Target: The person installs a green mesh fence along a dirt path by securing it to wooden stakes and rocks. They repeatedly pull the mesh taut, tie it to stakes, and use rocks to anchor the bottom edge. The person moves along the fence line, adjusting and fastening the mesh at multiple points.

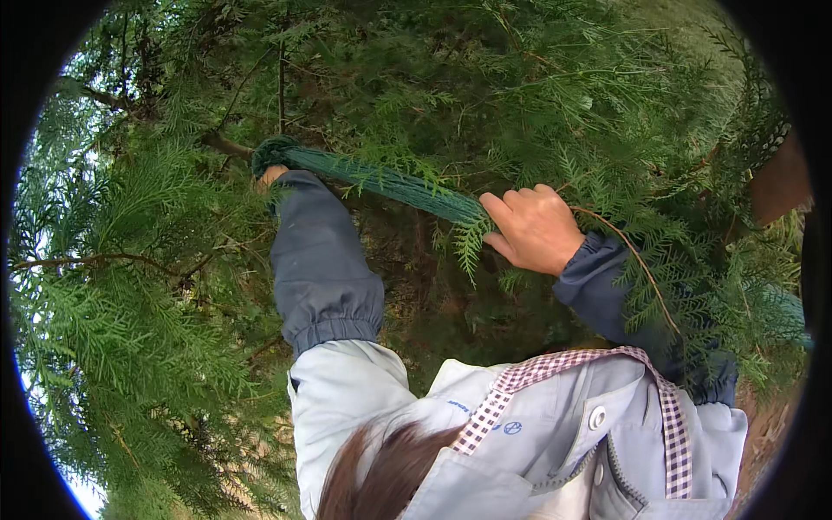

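Observation:
A long bunch of green netting (390, 185) stretches between my two hands, slanting down slightly from left to right. At its left end, my left hand (271, 176) reaches far out among the branches and holds the gathered netting; a dark blue sleeve and the netting hide most of its fingers. My right hand (536, 227) is closed round the netting nearer to my chest, with the thumb on the near side and the knuckles turned up. Green sprigs partly cover the bundle beside this hand. More green netting (784, 314) shows at the far right, beyond my right sleeve.
Dense evergreen foliage (165, 347) surrounds both arms. A bare branch (227, 146) ends near my left hand, and a thin brown twig (637, 256) arches over my right sleeve. At the right edge is a brown trunk-like shape (780, 186). Grass (693, 35) lies at the upper right.

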`<state>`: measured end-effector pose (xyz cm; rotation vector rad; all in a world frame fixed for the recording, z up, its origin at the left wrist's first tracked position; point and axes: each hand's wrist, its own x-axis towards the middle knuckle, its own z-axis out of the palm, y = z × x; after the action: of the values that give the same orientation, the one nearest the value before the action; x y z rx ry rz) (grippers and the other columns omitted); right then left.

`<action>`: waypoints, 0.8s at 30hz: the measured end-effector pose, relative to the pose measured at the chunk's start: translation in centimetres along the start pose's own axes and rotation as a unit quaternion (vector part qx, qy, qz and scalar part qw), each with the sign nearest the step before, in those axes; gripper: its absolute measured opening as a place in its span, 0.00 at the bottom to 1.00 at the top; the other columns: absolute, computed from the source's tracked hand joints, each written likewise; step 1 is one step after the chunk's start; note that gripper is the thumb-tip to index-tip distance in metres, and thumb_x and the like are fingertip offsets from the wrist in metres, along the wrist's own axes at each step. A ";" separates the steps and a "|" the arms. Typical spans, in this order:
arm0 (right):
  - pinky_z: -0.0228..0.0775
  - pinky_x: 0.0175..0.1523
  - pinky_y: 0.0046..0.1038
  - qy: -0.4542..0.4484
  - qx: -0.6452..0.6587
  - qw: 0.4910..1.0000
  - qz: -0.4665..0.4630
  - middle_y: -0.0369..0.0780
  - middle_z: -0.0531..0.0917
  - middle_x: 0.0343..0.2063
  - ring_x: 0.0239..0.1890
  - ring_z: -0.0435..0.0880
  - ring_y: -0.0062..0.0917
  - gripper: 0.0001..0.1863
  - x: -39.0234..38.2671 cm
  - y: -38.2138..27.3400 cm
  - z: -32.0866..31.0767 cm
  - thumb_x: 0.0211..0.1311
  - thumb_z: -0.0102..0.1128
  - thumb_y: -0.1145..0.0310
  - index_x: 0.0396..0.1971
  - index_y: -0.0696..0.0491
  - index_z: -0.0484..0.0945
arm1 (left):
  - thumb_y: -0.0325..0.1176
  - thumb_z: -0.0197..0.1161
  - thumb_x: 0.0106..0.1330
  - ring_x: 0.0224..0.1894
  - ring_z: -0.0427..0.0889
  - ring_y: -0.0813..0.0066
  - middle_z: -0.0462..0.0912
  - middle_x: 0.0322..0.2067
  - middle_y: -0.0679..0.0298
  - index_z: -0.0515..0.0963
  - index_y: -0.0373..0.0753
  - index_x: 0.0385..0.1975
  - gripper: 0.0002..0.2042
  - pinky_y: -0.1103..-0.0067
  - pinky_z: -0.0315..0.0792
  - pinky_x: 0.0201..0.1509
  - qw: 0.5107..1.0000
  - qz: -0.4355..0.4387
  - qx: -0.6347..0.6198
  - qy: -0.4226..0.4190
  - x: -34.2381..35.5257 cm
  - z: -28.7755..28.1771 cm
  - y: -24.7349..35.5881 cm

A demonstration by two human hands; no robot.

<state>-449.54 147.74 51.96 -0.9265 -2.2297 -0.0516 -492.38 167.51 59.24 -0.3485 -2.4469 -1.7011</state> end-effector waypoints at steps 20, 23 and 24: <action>0.63 0.38 0.35 -0.059 -0.032 0.997 0.047 0.40 0.76 0.24 0.30 0.76 0.33 0.26 0.6 -1.2 -1.4 0.46 0.66 0.59 0.44 0.55 0.71 | 0.46 0.49 0.69 0.47 0.73 0.66 0.76 0.45 0.61 0.73 0.41 0.47 0.17 0.66 0.68 0.53 0.996 0.068 -0.015 -0.054 -1.7 -2.7 -1.3; 0.61 0.44 0.34 -0.025 -0.047 0.997 0.056 0.41 0.76 0.32 0.39 0.74 0.32 0.24 2.8 -2.8 -3.7 0.44 0.67 0.58 0.41 0.53 0.74 | 0.47 0.48 0.69 0.49 0.71 0.65 0.74 0.47 0.61 0.71 0.43 0.49 0.17 0.65 0.66 0.55 0.997 0.046 -0.014 -0.061 -0.7 -2.4 -1.1; 0.60 0.47 0.34 -0.018 -0.075 0.996 0.045 0.41 0.76 0.35 0.42 0.72 0.32 0.24 4.1 -3.7 -4.4 0.43 0.68 0.58 0.40 0.53 0.75 | 0.47 0.48 0.69 0.50 0.71 0.64 0.74 0.48 0.61 0.70 0.43 0.50 0.17 0.64 0.65 0.55 0.997 0.039 -0.018 -0.067 -0.5 -2.4 -1.0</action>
<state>-451.21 146.16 58.64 -1.1158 -2.2376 -0.1641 -492.24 164.88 59.02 -0.5734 -2.4598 -1.7451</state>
